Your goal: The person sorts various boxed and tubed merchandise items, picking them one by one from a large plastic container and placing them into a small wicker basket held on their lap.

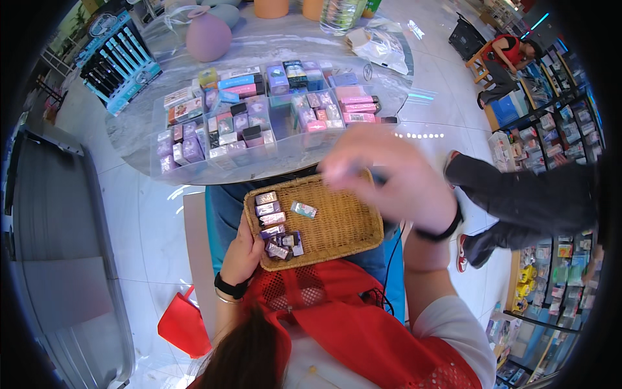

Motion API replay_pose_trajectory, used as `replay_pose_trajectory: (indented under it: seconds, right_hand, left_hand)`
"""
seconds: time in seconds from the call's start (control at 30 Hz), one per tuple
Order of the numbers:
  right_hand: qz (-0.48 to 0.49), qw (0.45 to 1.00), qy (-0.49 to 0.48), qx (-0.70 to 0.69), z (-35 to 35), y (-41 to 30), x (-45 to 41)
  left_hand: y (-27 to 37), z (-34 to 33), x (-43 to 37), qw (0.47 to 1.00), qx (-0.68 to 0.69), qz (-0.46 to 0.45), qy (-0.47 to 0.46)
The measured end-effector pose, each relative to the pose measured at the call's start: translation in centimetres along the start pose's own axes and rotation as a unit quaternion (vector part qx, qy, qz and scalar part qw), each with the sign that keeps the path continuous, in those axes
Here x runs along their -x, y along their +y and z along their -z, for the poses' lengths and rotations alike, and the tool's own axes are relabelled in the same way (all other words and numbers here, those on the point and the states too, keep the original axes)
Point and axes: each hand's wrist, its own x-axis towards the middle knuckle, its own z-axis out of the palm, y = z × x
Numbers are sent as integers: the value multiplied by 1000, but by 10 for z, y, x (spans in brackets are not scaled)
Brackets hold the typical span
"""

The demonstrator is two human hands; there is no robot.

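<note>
My left hand grips the left rim of a shallow wicker basket on my lap. Along the basket's left side several small boxes form a column, with a few heaped loosely at its lower end. A single small pale box lies apart from them on the woven bottom. Over the basket's upper right corner my right hand is blurred; a dark patch shows by its fingers, but whether it holds something cannot be made out. Beyond the basket, a clear plastic divided tray holds many small boxed items in its compartments.
The tray rests on a round marble-patterned table. A pen display stand, a pink vase and a white plastic packet are around it. A person's legs are close on my right, before stocked shelves. Another person sits farther off.
</note>
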Motion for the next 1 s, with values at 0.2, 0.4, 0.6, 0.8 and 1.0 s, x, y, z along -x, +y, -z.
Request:
replay_pose_trajectory:
  seconds: [0.2, 0.4, 0.6, 0.8, 1.0]
  right_hand:
    - [-121, 986, -56, -96, -67, -26, 32]
    - [-22, 968, -132, -211, -82, -46, 41]
    - [9, 951, -137, -278, -74, -49, 56]
    - [3, 960, -90, -264, -68, -45, 68]
    - [11, 955, -114, -273, -65, -52, 82]
  left_hand:
    - [70, 73, 19, 998, 3, 33, 49]
    - [169, 152, 14, 981, -18, -179, 76]
    - [243, 189, -64, 942, -208, -250, -81]
    - [256, 164, -180, 836, -459, -277, -113]
    - [252, 136, -216, 840, -471, -159, -215]
